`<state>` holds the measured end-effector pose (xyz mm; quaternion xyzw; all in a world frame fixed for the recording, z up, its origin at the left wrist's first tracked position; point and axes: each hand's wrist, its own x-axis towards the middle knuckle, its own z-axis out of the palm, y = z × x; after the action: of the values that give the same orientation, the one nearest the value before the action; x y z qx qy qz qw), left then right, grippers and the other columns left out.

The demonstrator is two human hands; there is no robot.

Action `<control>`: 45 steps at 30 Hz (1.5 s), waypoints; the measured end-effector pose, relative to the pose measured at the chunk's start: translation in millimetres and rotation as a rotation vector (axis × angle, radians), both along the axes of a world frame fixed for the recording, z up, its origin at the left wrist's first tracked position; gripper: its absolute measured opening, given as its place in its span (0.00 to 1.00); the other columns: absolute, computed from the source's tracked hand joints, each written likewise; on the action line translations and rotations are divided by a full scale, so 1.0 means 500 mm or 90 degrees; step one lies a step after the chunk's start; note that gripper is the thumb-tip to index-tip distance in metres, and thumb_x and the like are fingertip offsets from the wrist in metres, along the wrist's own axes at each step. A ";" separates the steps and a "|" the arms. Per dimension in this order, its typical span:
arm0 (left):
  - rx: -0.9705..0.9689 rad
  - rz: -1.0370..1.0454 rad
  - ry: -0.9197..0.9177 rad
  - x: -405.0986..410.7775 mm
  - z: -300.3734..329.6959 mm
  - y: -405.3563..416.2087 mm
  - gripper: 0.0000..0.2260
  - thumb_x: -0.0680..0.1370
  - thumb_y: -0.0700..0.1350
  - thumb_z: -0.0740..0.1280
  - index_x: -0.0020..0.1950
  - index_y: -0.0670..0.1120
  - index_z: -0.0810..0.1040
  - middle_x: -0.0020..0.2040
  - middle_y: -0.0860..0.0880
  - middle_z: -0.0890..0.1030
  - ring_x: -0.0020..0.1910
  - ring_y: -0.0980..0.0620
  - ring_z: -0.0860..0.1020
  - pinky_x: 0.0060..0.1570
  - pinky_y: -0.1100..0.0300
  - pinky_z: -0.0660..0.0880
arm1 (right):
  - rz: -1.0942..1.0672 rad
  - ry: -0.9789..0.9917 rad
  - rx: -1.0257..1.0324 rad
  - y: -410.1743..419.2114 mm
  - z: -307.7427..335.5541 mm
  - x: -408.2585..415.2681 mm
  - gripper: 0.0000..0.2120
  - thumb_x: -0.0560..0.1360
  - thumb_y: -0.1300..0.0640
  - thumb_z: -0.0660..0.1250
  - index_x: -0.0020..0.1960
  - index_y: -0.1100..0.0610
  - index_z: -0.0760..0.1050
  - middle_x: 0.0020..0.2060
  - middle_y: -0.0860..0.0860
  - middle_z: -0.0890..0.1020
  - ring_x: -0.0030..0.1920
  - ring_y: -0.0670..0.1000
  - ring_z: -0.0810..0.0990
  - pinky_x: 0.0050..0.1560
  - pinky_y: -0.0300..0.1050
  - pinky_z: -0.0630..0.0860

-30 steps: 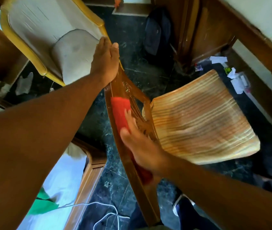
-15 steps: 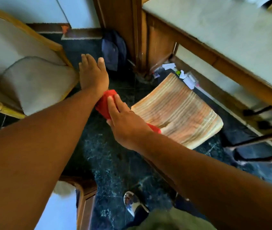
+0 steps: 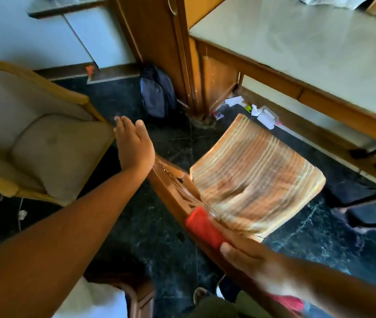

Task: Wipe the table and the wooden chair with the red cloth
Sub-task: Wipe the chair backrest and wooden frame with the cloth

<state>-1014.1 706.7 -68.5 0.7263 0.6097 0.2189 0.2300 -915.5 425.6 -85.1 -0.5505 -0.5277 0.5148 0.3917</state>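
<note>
Partly hidden: red cloth [image 3: 203, 226] | right hand [image 3: 258, 269] blurred, covering it

Half a second ago the right hand [image 3: 258, 269] pressed the red cloth [image 3: 205, 228] on the chair [image 3: 173, 187] top rail just beside the left hand [image 3: 134, 145]. It has since slid the cloth down the rail toward the person, well apart from the left hand, baring the carved wood between them. The right hand is blurred. The view has swung up, showing more of the tabletop [image 3: 320, 49].
</note>
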 end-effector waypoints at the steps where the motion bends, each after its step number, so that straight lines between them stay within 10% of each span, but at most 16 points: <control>1: -0.005 0.000 -0.011 0.000 -0.002 0.003 0.28 0.85 0.56 0.44 0.81 0.42 0.48 0.82 0.44 0.48 0.81 0.46 0.48 0.76 0.56 0.46 | -0.021 0.015 -0.014 0.029 -0.005 0.004 0.27 0.79 0.33 0.51 0.75 0.32 0.48 0.75 0.30 0.49 0.77 0.39 0.47 0.78 0.56 0.49; 4: -0.015 -0.011 -0.055 -0.012 -0.009 0.008 0.27 0.86 0.54 0.46 0.81 0.42 0.48 0.82 0.45 0.46 0.81 0.49 0.47 0.71 0.66 0.42 | 0.004 -0.025 -0.090 0.178 -0.011 -0.022 0.26 0.76 0.30 0.47 0.73 0.27 0.46 0.70 0.20 0.47 0.78 0.47 0.47 0.76 0.62 0.49; 7: -0.028 -0.122 0.000 -0.045 -0.010 0.020 0.28 0.85 0.54 0.48 0.81 0.41 0.46 0.82 0.44 0.43 0.81 0.48 0.44 0.71 0.65 0.41 | -0.027 0.023 -0.101 0.284 -0.029 -0.035 0.28 0.79 0.35 0.47 0.78 0.40 0.48 0.78 0.42 0.55 0.78 0.51 0.53 0.76 0.62 0.53; 11: 0.109 -0.347 0.201 -0.084 0.032 0.099 0.32 0.82 0.58 0.51 0.80 0.39 0.53 0.81 0.40 0.51 0.81 0.42 0.48 0.77 0.49 0.47 | -0.013 0.037 -0.109 0.211 -0.089 -0.004 0.25 0.76 0.29 0.50 0.72 0.26 0.49 0.67 0.17 0.50 0.72 0.29 0.46 0.74 0.48 0.45; 17: 0.223 -0.789 0.381 -0.038 0.061 0.189 0.34 0.81 0.63 0.46 0.80 0.43 0.57 0.80 0.42 0.57 0.80 0.41 0.54 0.78 0.47 0.48 | -0.151 0.138 -0.254 0.128 -0.158 0.012 0.19 0.80 0.42 0.58 0.71 0.41 0.69 0.68 0.41 0.75 0.69 0.45 0.71 0.72 0.51 0.64; 22: 0.208 -0.778 0.328 -0.039 0.050 0.201 0.31 0.81 0.60 0.48 0.79 0.44 0.61 0.77 0.41 0.65 0.77 0.40 0.62 0.75 0.44 0.56 | -0.382 0.202 -0.225 0.275 -0.157 -0.006 0.14 0.83 0.53 0.55 0.64 0.54 0.74 0.47 0.46 0.86 0.45 0.44 0.84 0.40 0.32 0.79; 27: 0.192 -0.810 0.289 -0.031 0.045 0.213 0.28 0.80 0.56 0.50 0.79 0.45 0.63 0.76 0.41 0.69 0.76 0.39 0.65 0.73 0.42 0.62 | -0.043 -0.149 -0.055 0.407 -0.187 0.005 0.21 0.82 0.52 0.54 0.74 0.54 0.66 0.76 0.52 0.62 0.76 0.47 0.59 0.74 0.50 0.61; 30: 0.194 -0.823 0.276 -0.031 0.041 0.216 0.28 0.80 0.55 0.51 0.78 0.45 0.65 0.74 0.42 0.71 0.75 0.39 0.67 0.72 0.41 0.63 | 0.047 -0.258 -0.057 0.425 -0.221 0.022 0.24 0.81 0.47 0.52 0.76 0.50 0.62 0.79 0.54 0.49 0.79 0.53 0.46 0.76 0.60 0.53; 40: 0.221 -0.815 0.255 -0.030 0.036 0.207 0.25 0.79 0.50 0.53 0.74 0.45 0.71 0.70 0.42 0.76 0.71 0.39 0.72 0.69 0.41 0.67 | 0.178 -0.424 0.140 0.455 -0.236 0.061 0.15 0.81 0.54 0.61 0.67 0.44 0.71 0.76 0.57 0.60 0.70 0.59 0.69 0.66 0.54 0.71; 45: 0.224 -0.811 0.285 -0.031 0.039 0.206 0.25 0.79 0.49 0.52 0.74 0.44 0.72 0.70 0.41 0.76 0.71 0.39 0.71 0.68 0.41 0.67 | 0.222 -0.376 0.087 0.424 -0.228 0.083 0.15 0.81 0.54 0.59 0.66 0.49 0.75 0.77 0.54 0.59 0.77 0.55 0.56 0.75 0.50 0.53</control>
<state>-1029.7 809.4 -49.2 0.9966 0.0530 -0.0182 0.0611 -874.1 637.5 -199.1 -0.5498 -0.7377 0.3557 0.1645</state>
